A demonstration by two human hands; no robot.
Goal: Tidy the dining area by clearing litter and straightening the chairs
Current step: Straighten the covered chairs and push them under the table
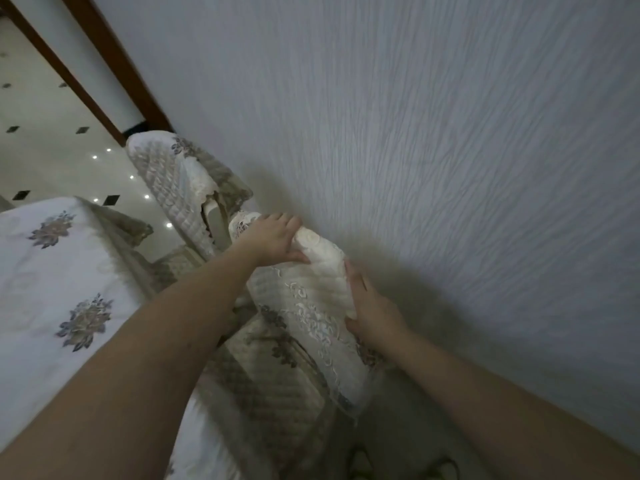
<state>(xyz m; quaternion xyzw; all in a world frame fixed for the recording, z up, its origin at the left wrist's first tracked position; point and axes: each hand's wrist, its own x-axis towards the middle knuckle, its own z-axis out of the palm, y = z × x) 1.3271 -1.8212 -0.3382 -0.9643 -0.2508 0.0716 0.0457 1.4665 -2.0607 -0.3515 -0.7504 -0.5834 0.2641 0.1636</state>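
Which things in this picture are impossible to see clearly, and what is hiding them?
- Near chair, head view: legs and frame hidden under its quilted cover.
- Left hand and right hand: fingertips hidden behind the chair's top edge.
- Far chair: lower part hidden by the table and the left arm.
- Table: cut off by the left edge, so any litter is unseen.
- Floor at the bottom edge: blurred.
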